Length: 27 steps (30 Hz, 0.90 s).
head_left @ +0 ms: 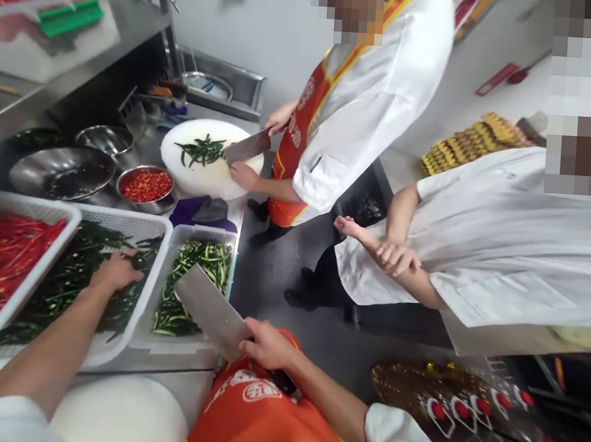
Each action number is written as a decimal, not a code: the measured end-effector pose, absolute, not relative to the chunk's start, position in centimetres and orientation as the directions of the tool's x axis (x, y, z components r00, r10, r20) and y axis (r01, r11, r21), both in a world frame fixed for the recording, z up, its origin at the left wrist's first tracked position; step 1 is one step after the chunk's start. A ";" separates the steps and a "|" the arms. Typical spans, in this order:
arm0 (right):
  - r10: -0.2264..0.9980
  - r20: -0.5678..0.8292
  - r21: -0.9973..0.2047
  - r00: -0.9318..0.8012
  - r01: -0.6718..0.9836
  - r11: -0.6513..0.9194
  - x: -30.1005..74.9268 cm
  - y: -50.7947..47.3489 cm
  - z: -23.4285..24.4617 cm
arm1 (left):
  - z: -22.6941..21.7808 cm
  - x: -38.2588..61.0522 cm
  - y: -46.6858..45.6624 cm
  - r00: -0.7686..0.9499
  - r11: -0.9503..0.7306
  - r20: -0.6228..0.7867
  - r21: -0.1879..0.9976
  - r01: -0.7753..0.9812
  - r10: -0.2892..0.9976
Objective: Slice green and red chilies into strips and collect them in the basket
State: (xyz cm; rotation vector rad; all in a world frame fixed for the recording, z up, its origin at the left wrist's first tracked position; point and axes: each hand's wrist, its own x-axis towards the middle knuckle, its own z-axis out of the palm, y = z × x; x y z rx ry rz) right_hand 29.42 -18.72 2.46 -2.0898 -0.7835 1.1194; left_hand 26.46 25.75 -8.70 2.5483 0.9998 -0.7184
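My left hand [117, 270] reaches into a white plastic basket [160, 256] of long dark green chillies [86, 251]. Its fingers are partly spread against the chillies, and nothing is visibly gripped. In my right hand [269, 344] is a cleaver [212, 309], held by its handle. The broad blade points up and left, over the near corner of a clear tub [141, 328] of cut green chillies [200, 258]. Below the baskets lies a round white chopping board [118, 413], partly covered by my left arm.
Across the counter, a co-worker [366, 118] holds a cleaver [247, 148] over green chillies on another white board [178, 167]. A second person [514, 241] stands at the right. Red chillies fill a basket [73, 217] at far left; metal bowls [63, 173] stand behind it.
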 end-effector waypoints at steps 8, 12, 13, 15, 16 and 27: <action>0.734 -0.462 -0.780 0.498 0.166 -0.603 26.6 -20.2 3.0 | -5.1 24.7 24.5 0.620 -0.644 -0.419 0.103 0.758 0.663; 0.757 -0.464 -0.823 0.460 0.093 -0.561 25.3 -20.6 2.1 | -1.6 22.1 23.0 0.657 -0.620 -0.216 0.217 0.754 0.723; 0.765 -0.467 -0.836 0.444 0.059 -0.545 25.1 -20.6 1.7 | -1.0 21.6 22.7 0.651 -0.594 -0.167 0.292 0.750 0.740; 0.770 -0.497 -0.846 0.401 -0.026 -0.533 24.9 -20.3 0.8 | -0.6 21.0 22.4 0.610 -0.508 -0.082 0.473 0.720 0.788; 0.769 -0.521 -0.841 0.370 -0.069 -0.536 24.8 -20.0 0.5 | -0.6 20.7 22.3 0.602 -0.458 -0.077 0.576 0.677 0.794; 0.807 -0.538 -0.842 0.244 -0.103 -0.530 24.9 -18.2 0.4 | 3.7 10.5 21.2 0.492 -0.193 -0.048 0.884 0.427 0.869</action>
